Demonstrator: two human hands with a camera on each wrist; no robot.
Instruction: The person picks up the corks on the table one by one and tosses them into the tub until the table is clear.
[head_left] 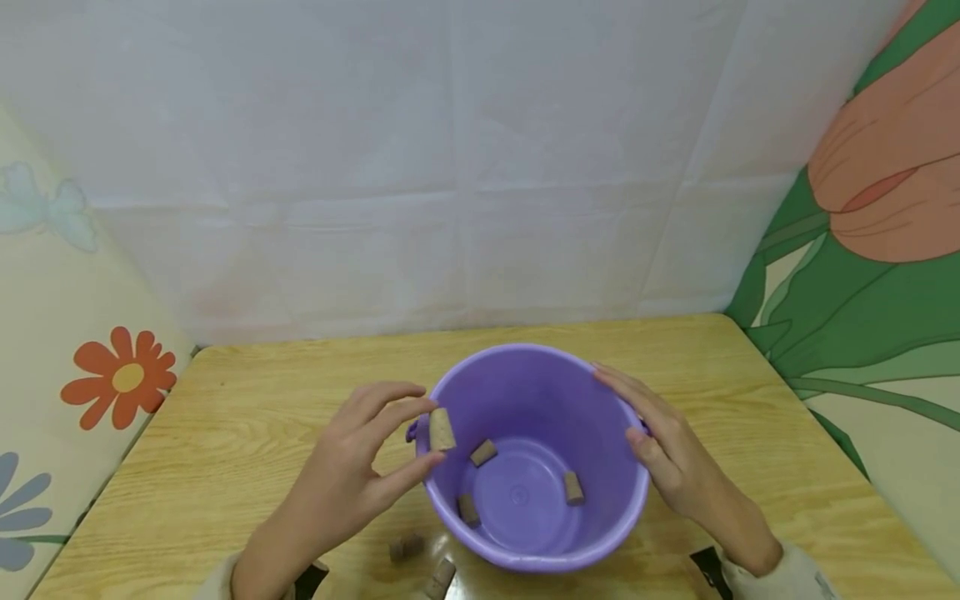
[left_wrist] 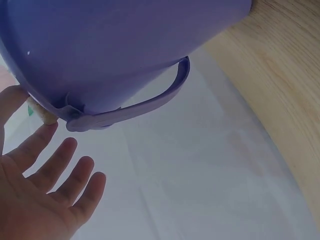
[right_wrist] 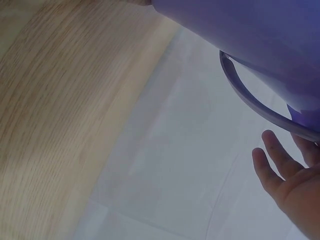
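Fingers [head_left: 407, 409] pinch one cork [head_left: 442, 430]; bucket [head_left: 534, 508] holds three.

Round purple plastic bucket [head_left: 525, 387] on wooden worktop [head_left: 247, 417], between left hand [head_left: 356, 462] and right hand [head_left: 678, 458]. In the left hand, at the rim: tapered brown cork [head_left: 441, 430]. Inside the bucket: two corks [head_left: 483, 452] nearer the left hand, third cork [head_left: 573, 488] nearer the right. Right of the left wrist: further corks [head_left: 442, 576]. Beyond both hands: white sheet [head_left: 420, 167].

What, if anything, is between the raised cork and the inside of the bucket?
Nothing visible blocks it. The cork, pinched in the left grip, appears right at the left rim of the bucket, whose mouth is open. Three other corks lie low inside, out of the way.
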